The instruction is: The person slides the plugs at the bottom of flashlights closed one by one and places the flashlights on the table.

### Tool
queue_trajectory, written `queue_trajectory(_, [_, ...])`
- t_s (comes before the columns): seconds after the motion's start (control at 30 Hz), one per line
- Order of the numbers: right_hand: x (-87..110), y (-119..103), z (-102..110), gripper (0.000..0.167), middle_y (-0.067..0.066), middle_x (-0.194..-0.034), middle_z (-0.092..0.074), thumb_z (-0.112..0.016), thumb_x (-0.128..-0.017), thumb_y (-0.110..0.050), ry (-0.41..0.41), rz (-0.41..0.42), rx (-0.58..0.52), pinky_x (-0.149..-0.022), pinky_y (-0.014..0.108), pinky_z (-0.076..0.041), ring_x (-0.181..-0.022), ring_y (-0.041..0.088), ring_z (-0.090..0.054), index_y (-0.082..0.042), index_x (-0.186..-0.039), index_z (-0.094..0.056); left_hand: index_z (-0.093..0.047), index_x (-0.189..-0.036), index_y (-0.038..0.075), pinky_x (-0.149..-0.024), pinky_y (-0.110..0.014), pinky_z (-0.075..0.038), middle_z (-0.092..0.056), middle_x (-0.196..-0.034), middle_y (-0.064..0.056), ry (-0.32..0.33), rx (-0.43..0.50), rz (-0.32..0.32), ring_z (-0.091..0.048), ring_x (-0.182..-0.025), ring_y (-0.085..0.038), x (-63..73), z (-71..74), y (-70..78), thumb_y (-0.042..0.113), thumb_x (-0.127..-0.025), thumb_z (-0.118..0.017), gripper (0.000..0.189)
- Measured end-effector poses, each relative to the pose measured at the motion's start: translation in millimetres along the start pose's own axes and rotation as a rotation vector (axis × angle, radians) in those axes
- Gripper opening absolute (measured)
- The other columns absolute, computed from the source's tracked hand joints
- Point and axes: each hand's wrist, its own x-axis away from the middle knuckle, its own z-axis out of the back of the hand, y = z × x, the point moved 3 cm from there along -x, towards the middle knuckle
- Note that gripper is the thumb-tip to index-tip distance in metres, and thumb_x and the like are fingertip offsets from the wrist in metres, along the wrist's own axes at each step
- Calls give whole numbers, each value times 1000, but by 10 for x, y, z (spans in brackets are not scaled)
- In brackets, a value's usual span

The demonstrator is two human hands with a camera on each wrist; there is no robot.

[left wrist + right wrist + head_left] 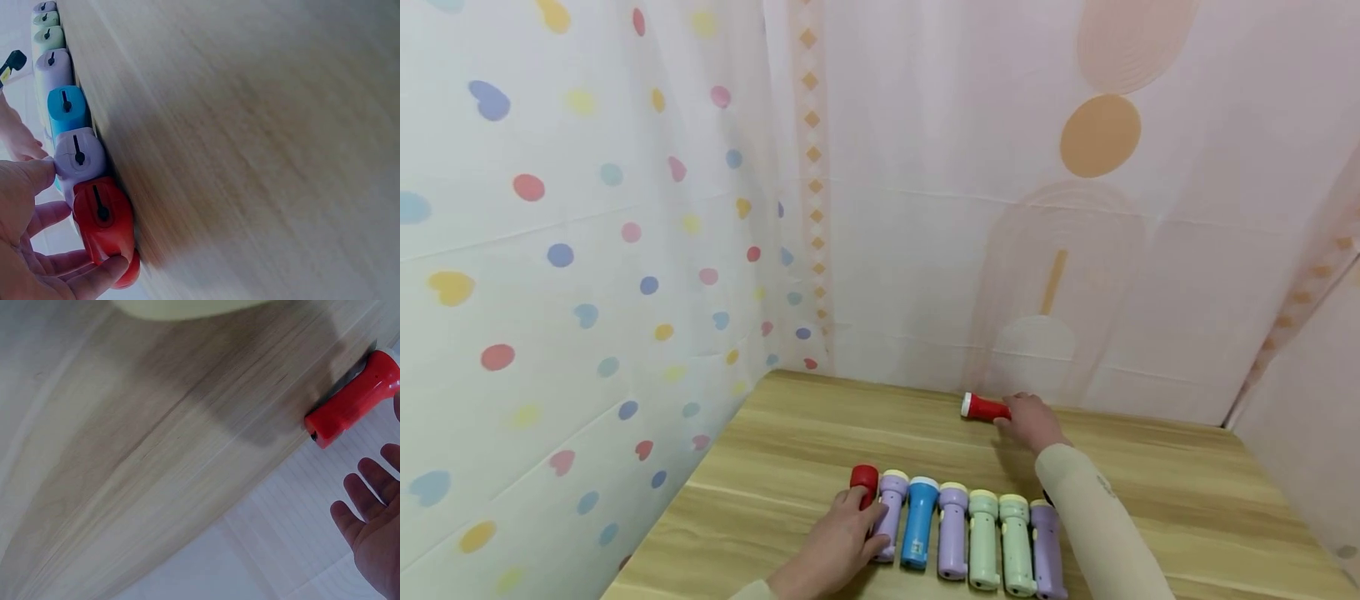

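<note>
My left hand [841,542] is at the left end of a row of flashlights. Its fingers curl against the side of a red flashlight [106,219], while the thumb touches the end of the neighbouring purple flashlight [81,156]. To the right of these stand a blue flashlight [919,523], another purple one [952,533], two pale green ones [983,540] and a purple one [1048,550] at the end. At the back of the table, my right hand [1033,423] reaches a second red flashlight [987,408] with a white rim; its fingers [365,494] are spread beside that flashlight's tail.
The wooden table [820,417] ends against a pale curtain [910,275] at the back. A dotted curtain [587,333] hangs along the left side. The right forearm's cream sleeve [1097,517] passes over the table beside the row's right end.
</note>
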Motion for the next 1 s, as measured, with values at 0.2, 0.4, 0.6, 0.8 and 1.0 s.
queue_trajectory(0.2, [-35, -1, -30, 35, 23, -110, -65, -72, -91, -24, -4, 3, -12, -87, 52, -50, -99, 40, -62, 2, -113, -65, -64, -130, 15, -90, -51, -52, -50, -133, -16, -55, 16, 39, -49, -117, -33, 10, 1, 12, 41, -93, -67, 45])
queue_trajectory(0.4, [-63, -48, -85, 32, 22, -105, -64, -71, -92, -20, -30, -9, -27, -87, 50, -50, -95, 36, -61, 5, -110, -63, -64, -129, 15, -90, -50, -52, -50, -132, -17, -41, 0, 28, -49, -117, -34, 52, -14, -1, 41, -93, -68, 45])
queue_trajectory(0.6, [-100, -88, -109, 26, 19, -102, -65, -69, -93, -17, -64, 7, -14, -87, 49, -51, -92, 33, -62, 4, -107, -63, -64, -130, 15, -91, -51, -51, -49, -134, -18, -60, 22, 50, -48, -120, -35, 58, 6, -14, 41, -92, -69, 47])
queue_trajectory(0.8, [-146, -156, -133, 25, 20, -106, -66, -67, -94, -14, -105, 57, 3, -92, 50, -49, -99, 36, -63, 3, -111, -61, -64, -131, 15, -92, -52, -51, -49, -134, -18, -75, 33, 67, -48, -120, -35, 67, 15, -16, 42, -92, -68, 47])
queue_trajectory(1.0, [-167, -171, -147, 31, 19, -112, -65, -66, -94, -11, -158, 32, -20, -97, 50, -46, -107, 37, -61, 2, -120, -58, -63, -131, 17, -90, -51, -52, -49, -135, -17, -97, 51, 87, -47, -120, -33, 67, 12, -31, 43, -92, -68, 47])
